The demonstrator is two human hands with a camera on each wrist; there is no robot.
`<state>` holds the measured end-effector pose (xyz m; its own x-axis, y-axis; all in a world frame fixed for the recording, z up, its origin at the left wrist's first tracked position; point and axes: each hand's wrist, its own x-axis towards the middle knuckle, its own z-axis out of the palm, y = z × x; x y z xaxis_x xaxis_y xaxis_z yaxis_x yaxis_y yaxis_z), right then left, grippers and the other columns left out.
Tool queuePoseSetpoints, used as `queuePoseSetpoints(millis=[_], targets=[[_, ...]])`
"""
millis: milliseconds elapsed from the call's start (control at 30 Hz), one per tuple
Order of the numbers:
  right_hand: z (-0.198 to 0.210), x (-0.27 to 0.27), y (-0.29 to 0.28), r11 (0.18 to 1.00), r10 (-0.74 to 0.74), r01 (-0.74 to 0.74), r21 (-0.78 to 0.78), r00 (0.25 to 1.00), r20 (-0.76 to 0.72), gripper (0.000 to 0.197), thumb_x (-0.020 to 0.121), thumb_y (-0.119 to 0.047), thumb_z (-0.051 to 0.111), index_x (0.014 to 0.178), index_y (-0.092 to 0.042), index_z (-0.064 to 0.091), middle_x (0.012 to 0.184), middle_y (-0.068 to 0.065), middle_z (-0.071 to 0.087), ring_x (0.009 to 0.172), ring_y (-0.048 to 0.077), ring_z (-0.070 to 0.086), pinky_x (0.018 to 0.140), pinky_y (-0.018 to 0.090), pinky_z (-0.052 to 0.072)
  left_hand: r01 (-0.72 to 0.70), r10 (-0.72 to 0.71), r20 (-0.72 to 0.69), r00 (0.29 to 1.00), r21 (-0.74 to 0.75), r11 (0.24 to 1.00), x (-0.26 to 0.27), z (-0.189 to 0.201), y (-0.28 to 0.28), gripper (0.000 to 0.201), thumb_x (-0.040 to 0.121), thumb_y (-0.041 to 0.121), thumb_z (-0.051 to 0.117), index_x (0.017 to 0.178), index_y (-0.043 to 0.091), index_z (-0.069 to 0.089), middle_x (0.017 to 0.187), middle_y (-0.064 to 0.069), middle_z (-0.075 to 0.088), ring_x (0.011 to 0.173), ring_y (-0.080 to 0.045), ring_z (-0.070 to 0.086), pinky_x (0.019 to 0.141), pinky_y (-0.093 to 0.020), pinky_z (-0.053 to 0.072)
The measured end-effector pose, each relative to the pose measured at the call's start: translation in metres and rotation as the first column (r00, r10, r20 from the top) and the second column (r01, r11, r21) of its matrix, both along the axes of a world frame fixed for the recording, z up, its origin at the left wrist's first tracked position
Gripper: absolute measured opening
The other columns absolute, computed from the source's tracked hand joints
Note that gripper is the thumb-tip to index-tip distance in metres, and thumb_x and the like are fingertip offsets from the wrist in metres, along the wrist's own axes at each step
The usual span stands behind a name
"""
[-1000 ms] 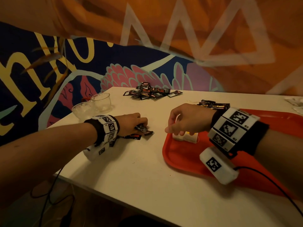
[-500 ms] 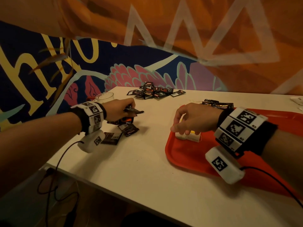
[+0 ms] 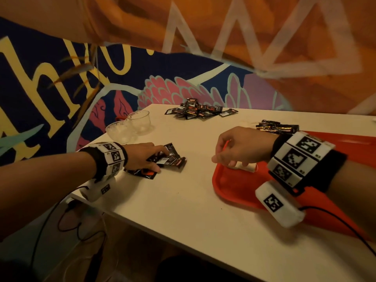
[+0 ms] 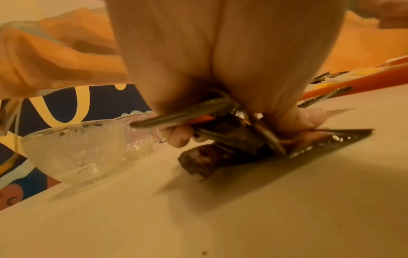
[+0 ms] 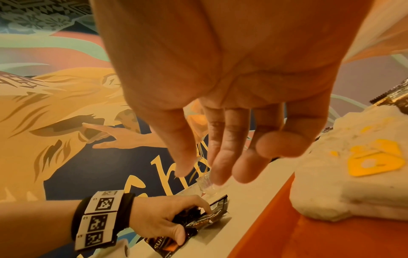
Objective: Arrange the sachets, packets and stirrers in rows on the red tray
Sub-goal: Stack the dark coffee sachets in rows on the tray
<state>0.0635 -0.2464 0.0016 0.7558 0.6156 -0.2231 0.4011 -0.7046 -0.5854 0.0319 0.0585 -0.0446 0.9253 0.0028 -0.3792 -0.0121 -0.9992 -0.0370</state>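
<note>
Head view, lower left of centre: left hand (image 3: 142,157) down on a small cluster of dark sachets (image 3: 169,160) lying on the white surface (image 3: 183,210). Left wrist view shows the fingers (image 4: 180,137) and thumb curled round several of these sachets (image 4: 232,137), some gripped edge-on, others flat on the surface beneath. Right wrist view, bottom left of frame, agrees: left hand (image 5: 163,218) closed over the dark sachets (image 5: 205,221) just beside the tray edge.

Right hand (image 3: 242,149), centre right in head view, hangs over the near-left corner of the red tray (image 3: 234,184). Fingers point down, loosely bent, holding nothing. Right wrist view: palm and fingers (image 5: 220,148) relaxed and spread narrow, not touching anything.

White packets (image 3: 246,166) sit on the tray just below the right hand; in the right wrist view they appear as a soft white stack with yellow print (image 5: 353,165) at the right of frame, resting on the tray (image 5: 287,235).

Further sachets off the tray: a loose pile (image 3: 200,110) at top centre of the surface, well apart from both hands; a second dark heap (image 3: 277,127) beside the tray's far edge, behind the right wrist.

Two clear plastic cups (image 3: 130,127), touching, stand at the left edge of the surface, near the left hand. Stirrers not made out in any view.
</note>
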Motion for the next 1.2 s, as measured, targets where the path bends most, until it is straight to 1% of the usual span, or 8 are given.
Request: queuePoseSetpoints(millis=[167,333,500,667,733,833,933,1200], targets=[[-0.004,0.001,-0.008,1.000,-0.021,0.021,0.001,1.000,0.006,0.022,0.085,-0.042,0.073,0.095,-0.024,0.066,0.079,-0.005,0.075,0.067,0.005,0.065,0.059,0.023,0.052,0.043,-0.043,0.024,0.999,-0.005,0.999,0.001,-0.001,-0.003,0.058,0.094,0.051,0.058,0.145,0.039,0.032,0.121,0.001,0.053,0.103,-0.016,0.049,0.088,-0.031,0.039],[-0.006,0.004,-0.012,1.000,-0.016,0.016,0.010,1.000,-0.007,0.023,0.085,-0.041,0.073,0.096,-0.022,0.067,0.078,-0.003,0.075,0.071,0.009,0.067,0.062,0.025,0.052,0.142,-0.148,0.087,0.985,0.070,0.987,-0.001,0.004,-0.004,0.052,0.096,0.052,0.053,0.143,0.037,0.035,0.122,0.000,0.053,0.108,-0.016,0.049,0.095,-0.033,0.042],[-0.005,0.005,-0.014,1.000,-0.015,0.015,0.018,1.000,-0.011,0.022,0.085,-0.041,0.073,0.097,-0.023,0.066,0.082,-0.004,0.075,0.074,0.007,0.069,0.060,0.024,0.051,0.268,-0.292,0.151,0.944,0.160,0.950,0.012,0.005,-0.018,0.048,0.098,0.048,0.053,0.142,0.036,0.037,0.120,0.002,0.049,0.102,-0.014,0.043,0.092,-0.032,0.042],[-0.004,0.007,-0.019,1.000,-0.015,0.016,0.020,1.000,-0.015,0.022,0.084,-0.042,0.074,0.094,-0.023,0.067,0.083,-0.002,0.076,0.084,0.016,0.072,0.067,0.029,0.055,0.245,-0.249,0.123,0.961,0.048,0.968,0.028,-0.001,-0.024,0.043,0.097,0.044,0.057,0.137,0.033,0.044,0.147,0.001,0.022,0.115,-0.019,0.047,0.094,-0.023,0.040],[-0.006,0.008,-0.021,0.999,-0.018,0.019,0.036,0.999,-0.033,0.022,0.084,-0.041,0.075,0.092,-0.023,0.067,0.081,-0.001,0.075,0.081,0.017,0.071,0.070,0.032,0.057,0.247,-0.246,0.102,0.964,0.000,0.969,0.032,-0.003,-0.024,0.037,0.098,0.041,0.056,0.133,0.032,0.045,0.154,0.003,0.022,0.122,-0.019,0.047,0.096,-0.023,0.039],[-0.008,0.008,-0.025,0.998,-0.021,0.025,0.060,0.998,-0.060,0.022,0.084,-0.036,0.076,0.095,-0.019,0.067,0.070,-0.004,0.071,0.065,0.010,0.065,0.072,0.034,0.057,0.199,-0.197,0.075,0.977,-0.018,0.980,0.035,-0.003,-0.027,0.033,0.099,0.042,0.054,0.129,0.034,0.043,0.138,0.004,0.043,0.114,-0.017,0.050,0.099,-0.032,0.044],[-0.011,0.009,-0.027,0.997,-0.023,0.028,0.072,0.997,-0.069,0.023,0.085,-0.035,0.076,0.096,-0.017,0.067,0.065,-0.006,0.070,0.059,0.006,0.063,0.069,0.031,0.056,0.156,-0.161,0.071,0.984,0.068,0.985,0.036,-0.003,-0.032,0.040,0.100,0.049,0.049,0.135,0.034,0.039,0.120,0.003,0.045,0.104,-0.018,0.052,0.091,-0.033,0.046],[-0.015,0.011,-0.027,0.992,-0.011,0.021,0.122,0.997,-0.081,0.023,0.084,-0.036,0.077,0.092,-0.018,0.067,0.072,-0.001,0.073,0.066,0.011,0.064,0.068,0.032,0.055,0.118,-0.129,0.135,0.982,0.084,0.989,0.031,-0.008,-0.034,0.029,0.101,0.049,0.044,0.122,0.030,0.043,0.108,0.002,0.056,0.094,-0.017,0.053,0.081,-0.032,0.045]])
